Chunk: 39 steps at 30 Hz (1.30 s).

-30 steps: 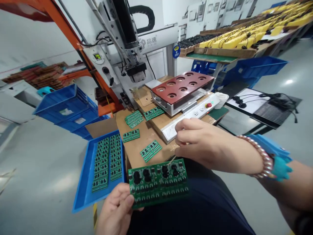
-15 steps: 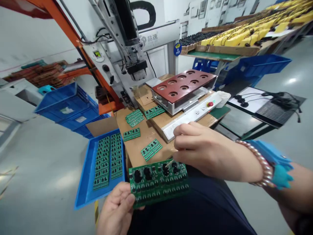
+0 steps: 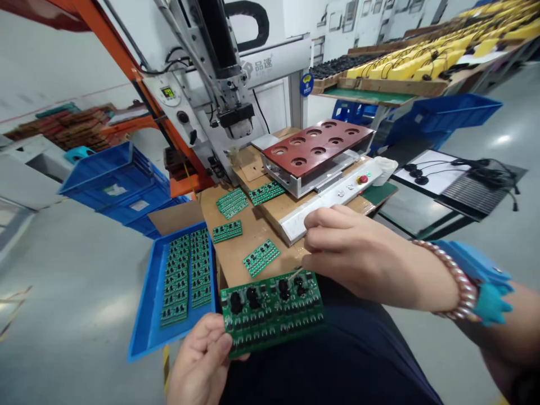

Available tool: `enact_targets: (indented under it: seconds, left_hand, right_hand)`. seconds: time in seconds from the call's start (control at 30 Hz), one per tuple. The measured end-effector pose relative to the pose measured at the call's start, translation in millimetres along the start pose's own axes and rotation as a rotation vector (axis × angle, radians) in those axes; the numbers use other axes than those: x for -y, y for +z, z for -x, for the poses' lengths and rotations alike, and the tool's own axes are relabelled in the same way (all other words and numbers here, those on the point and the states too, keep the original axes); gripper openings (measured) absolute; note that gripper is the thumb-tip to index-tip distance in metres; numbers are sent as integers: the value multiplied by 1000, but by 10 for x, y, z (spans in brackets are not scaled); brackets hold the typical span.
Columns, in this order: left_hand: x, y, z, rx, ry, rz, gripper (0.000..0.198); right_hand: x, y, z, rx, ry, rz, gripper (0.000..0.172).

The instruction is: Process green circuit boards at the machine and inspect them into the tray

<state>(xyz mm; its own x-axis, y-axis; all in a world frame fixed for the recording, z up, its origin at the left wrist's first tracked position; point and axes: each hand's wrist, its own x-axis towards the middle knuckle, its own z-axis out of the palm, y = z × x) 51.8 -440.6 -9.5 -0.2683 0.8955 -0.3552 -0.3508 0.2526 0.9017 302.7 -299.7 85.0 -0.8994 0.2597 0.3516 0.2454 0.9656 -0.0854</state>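
Note:
My left hand (image 3: 206, 357) grips the lower left corner of a green circuit board (image 3: 270, 329), thumb on its face. The board is tilted toward me above my lap, and black blobs (image 3: 252, 298) sit along its upper half. Over the board's upper right corner, my right hand (image 3: 341, 247) is closed in a pinch on a thin pale stick (image 3: 297, 274). The stick points down toward the blobs on the right; whether its tip touches one I cannot tell. A beaded bracelet and a blue band are on my right wrist.
Several more boards (image 3: 261, 257) lie on the brown worktop (image 3: 236, 265). A blue tray (image 3: 145, 320) at the left holds rows of boards. Behind stands a machine with a red-brown fixture plate (image 3: 304, 163) and a control panel with a red button (image 3: 362, 179). Blue crates (image 3: 113, 180) are stacked at far left.
My right hand has shifted slightly right and up, drawing the stick back from the blob beneath it. The held board has tilted slightly; my left hand keeps its grip.

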Motion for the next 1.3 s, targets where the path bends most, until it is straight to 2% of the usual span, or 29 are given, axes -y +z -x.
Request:
enact_targets:
  seconds: [0.33, 0.47, 0.6, 0.8, 1.3]
  left_hand:
    - [2, 1, 10, -22, -12, 11, 17]
    - [-18, 10, 12, 6, 3, -2, 18]
    - [-22, 2, -5, 41, 13, -15, 15]
    - [-19, -16, -3, 18, 9, -24, 17]
    - [-29, -6, 1, 2, 5, -20, 15]
  right_hand:
    - [17, 2, -23, -25, 10, 38, 23]
    - [38, -3, -40, -28, 14, 35, 24]
    - [76, -1, -56, -22, 11, 14, 21]
    - [94, -6, -39, 9, 6, -3, 17]
    - [91, 21, 31, 32, 35, -42, 27]
